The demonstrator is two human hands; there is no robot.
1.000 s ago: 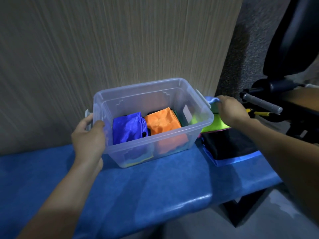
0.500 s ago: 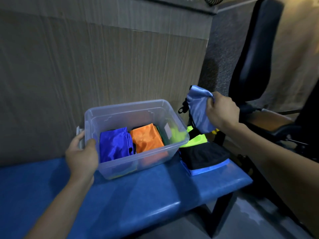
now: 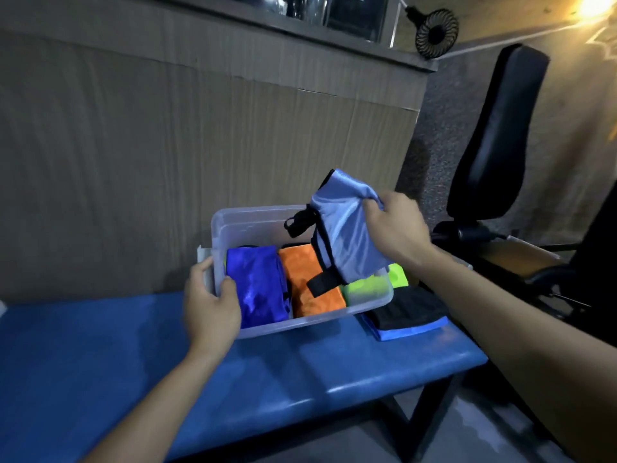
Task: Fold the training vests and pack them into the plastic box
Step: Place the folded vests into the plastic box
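Now right hand [image 3: 397, 225] grips lt-blue vest [image 3: 347, 228] over box [image 3: 233, 218], left hand [image 3: 210, 302] clutching box rim.

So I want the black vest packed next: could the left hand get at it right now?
Probably not: the left hand grips the plastic box, which stands between it and the black vest.

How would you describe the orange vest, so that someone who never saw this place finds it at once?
Look at the long blue bench and the clear plastic box standing on it. Inside, the orange vest lies folded in the middle, between a deep blue vest and a neon yellow-green one. It is the only orange thing there.
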